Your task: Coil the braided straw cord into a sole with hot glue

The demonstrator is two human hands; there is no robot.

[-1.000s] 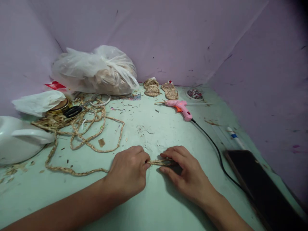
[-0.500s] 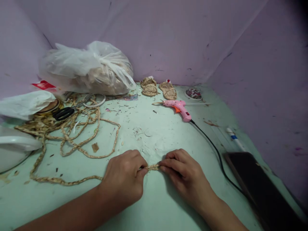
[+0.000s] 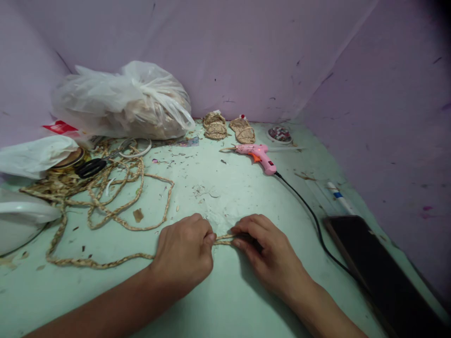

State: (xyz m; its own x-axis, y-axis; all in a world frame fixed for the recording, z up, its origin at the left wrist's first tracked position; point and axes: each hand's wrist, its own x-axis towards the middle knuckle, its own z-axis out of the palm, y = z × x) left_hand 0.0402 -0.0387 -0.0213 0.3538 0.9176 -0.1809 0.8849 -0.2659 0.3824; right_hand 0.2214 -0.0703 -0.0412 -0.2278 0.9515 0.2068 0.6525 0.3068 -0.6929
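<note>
A braided straw cord [image 3: 102, 265] runs across the green tabletop from a loose, looping pile on the left into my left hand [image 3: 186, 253]. That hand is closed on the cord, thumb against the curled forefinger. Between my hands two strands of the cord lie side by side with a narrow gap. My right hand [image 3: 269, 253] pinches them at the other end, fingertips and thumb closed; the part inside its fingers is hidden.
A pink glue gun [image 3: 257, 155] lies ahead, its black cable [image 3: 310, 211] trailing right to a dark phone [image 3: 380, 277]. Two small woven slippers [image 3: 242, 130] stand by the wall. Black-handled scissors [image 3: 90, 167], a stuffed plastic bag [image 3: 141, 103] and a bead dish [image 3: 280, 134] are around.
The cord between my hands has parted into two visible strands, where it looked like one bunched piece. My right fingers have spread slightly; the whole view has shifted a little.
</note>
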